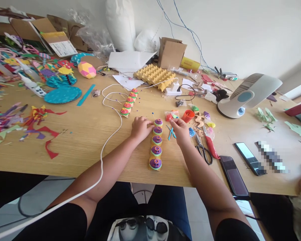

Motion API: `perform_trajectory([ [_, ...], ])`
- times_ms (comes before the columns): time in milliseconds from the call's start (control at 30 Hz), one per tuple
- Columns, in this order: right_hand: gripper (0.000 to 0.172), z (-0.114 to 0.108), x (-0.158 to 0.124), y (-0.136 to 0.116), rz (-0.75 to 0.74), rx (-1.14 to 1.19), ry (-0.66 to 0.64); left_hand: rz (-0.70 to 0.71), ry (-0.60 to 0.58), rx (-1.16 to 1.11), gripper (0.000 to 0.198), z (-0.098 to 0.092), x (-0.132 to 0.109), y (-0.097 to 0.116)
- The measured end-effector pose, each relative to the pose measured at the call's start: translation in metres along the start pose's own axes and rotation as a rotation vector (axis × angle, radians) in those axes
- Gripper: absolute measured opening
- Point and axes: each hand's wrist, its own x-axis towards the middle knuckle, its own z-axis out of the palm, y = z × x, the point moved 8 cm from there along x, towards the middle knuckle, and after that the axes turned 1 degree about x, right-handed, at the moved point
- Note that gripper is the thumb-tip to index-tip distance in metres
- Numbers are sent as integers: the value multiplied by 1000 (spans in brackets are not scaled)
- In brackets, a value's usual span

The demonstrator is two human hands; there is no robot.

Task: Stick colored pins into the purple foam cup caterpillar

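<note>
A strip of egg-carton cups [157,140] covered in purple clay, with orange rings and green edging, lies lengthwise in front of me. At its far end my left hand [141,130] has its fingers bent against the side of the cups. A thin stick with a blue tip [153,113] stands up there. To the right of the strip, my right hand [180,131] is pinched closed; whatever is between its fingertips is too small to make out. Just beyond those fingertips lies a bag of red clay [168,116]. Thin blue strips [171,133] lie between the strip and my right wrist.
Further back stands a similar red strip [129,103]. Scissors [203,149], a red-handled knife [211,146] and an orange cup [188,115] lie right. A white cable [107,134] crosses my left arm. Phones [233,175], a fan [245,97] and paper scraps [12,124] surround the work.
</note>
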Motion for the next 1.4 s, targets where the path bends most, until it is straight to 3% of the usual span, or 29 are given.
perform_trajectory([
  [267,34,4,27,19,-83,-98,52,-4,-8,14,19,2,1,-1],
  [567,28,8,33,24,-95,-234,13,3,1,13,19,3,2,-1],
  [1400,24,14,33,23,-117,-272,-49,25,13,20,17,4,2,-3],
])
